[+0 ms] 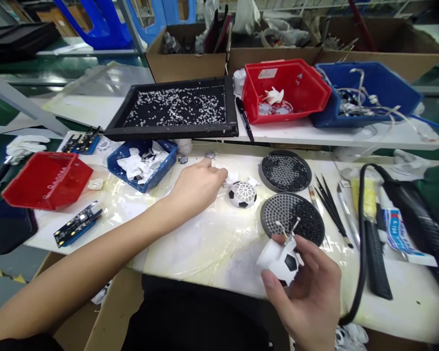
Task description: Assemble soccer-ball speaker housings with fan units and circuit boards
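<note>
Black-and-white patterned half-ball (243, 194)

I see a dark phone (13, 228) lying flat at nine o'clock. At eleven there is a blue plastic chair (108, 36); at one, an open cardboard box (270, 55) with plastic bags (286, 35).

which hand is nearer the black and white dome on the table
Left. The left hand is just left of the dome, while the right hand, holding a white part, is farther off, nearer the person and to the dome's right.
</note>
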Motion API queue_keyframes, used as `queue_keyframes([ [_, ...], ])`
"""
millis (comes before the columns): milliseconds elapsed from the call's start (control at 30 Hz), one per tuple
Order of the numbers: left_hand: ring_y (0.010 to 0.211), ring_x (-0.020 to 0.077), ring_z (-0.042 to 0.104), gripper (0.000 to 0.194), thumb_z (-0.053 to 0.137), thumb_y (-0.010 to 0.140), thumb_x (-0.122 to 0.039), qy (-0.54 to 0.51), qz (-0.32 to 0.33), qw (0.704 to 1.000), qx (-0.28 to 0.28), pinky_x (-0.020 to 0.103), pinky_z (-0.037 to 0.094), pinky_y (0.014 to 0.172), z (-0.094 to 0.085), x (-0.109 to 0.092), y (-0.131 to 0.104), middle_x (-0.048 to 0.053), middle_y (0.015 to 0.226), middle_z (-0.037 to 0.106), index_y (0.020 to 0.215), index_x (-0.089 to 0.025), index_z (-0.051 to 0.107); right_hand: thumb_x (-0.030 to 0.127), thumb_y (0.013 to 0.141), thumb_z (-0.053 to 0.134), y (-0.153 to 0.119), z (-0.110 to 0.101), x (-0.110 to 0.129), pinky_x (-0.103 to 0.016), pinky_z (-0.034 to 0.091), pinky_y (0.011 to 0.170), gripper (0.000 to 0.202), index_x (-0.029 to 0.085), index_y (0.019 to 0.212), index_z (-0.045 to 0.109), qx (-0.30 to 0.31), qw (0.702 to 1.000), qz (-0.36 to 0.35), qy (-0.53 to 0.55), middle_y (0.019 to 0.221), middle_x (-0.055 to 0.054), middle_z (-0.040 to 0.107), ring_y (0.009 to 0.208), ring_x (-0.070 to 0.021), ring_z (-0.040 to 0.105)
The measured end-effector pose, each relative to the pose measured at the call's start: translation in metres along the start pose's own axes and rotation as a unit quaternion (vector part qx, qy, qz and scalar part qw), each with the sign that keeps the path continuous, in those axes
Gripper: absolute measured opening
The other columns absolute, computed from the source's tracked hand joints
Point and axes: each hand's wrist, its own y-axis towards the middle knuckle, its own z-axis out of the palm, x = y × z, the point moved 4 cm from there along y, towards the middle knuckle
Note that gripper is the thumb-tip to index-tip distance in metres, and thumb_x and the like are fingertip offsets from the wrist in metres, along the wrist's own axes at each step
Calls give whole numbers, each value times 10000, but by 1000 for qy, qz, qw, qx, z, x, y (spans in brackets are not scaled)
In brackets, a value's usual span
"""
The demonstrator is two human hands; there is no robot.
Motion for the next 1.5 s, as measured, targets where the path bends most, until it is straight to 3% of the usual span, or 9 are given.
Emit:
queue_keyframes([
  [300,857,281,694,204,598,1054,-98,14,77,995,-55,434,567,741,-22,-12,-92,113,1089,872,1067,-143,797,162,827,930,0,-2,0,-267,698,936,781,252,1538,620,-11,1000,0,27,1329,-104,785,1187,-229,801],
  [400,1025,332,742,216,630,1027,-61,55,92,992,-65,467,563,803,-22,-19,-118,150,1292,855,1161,-91,797,163,822,941,0,-1,-2,-234,695,916,781,268,1532,633,-5,999,15,37,1316,-91,792,1177,-213,801],
  [533,1368,413,704,382,576,1122,-205,69,58,995,-46,562,526,998,-9,-15,-113,205,1526,745,1426,-17,712,165,818,950,0,-4,-6,-270,711,902,795,257,1540,628,19,999,10,28,1317,-110,796,1164,-240,809],
  [700,1450,411,681,448,454,1170,-249,18,42,999,-28,612,497,1064,-7,-9,-92,219,1549,724,1461,-10,696,188,804,968,2,-7,-6,-322,726,852,765,234,1502,657,27,999,19,23,1280,-135,807,1135,-283,817],
  [900,1528,431,624,470,509,1135,-286,-6,66,998,1,619,462,1183,-20,-30,-116,232,1539,726,1466,-18,708,220,790,970,2,-3,-2,-328,716,803,716,239,1448,689,-8,999,37,19,1235,-122,810,1089,-283,817],
  [1033,1502,462,637,428,503,1144,-253,-31,30,999,-23,655,474,1159,-12,-16,-93,277,1512,728,1425,-12,717,181,805,951,-2,-4,-9,-328,720,848,806,243,1541,628,22,1000,1,12,1321,-133,787,1147,-286,809],
  [1233,964,319,812,245,563,1063,-117,-138,-31,989,-51,472,582,893,-18,16,-39,155,1027,854,998,-142,797,178,844,924,-4,-5,-12,-254,667,994,796,268,1565,600,17,1000,-6,6,1381,-113,763,1239,-215,779],
  [1400,896,217,848,214,601,1054,-143,-291,-71,951,-71,335,659,835,-15,12,0,78,1039,886,1149,-169,790,164,847,910,-4,-3,-7,-262,664,998,771,256,1552,610,9,1000,-10,11,1362,-117,773,1235,-218,783],
  [1500,1170,218,849,423,457,1066,-47,-361,-70,928,-67,360,682,1017,1,4,27,151,1338,849,1394,-109,717,162,836,916,-4,-4,-6,-309,686,947,774,249,1546,620,-3,1000,-20,7,1355,-129,773,1197,-248,797],
])
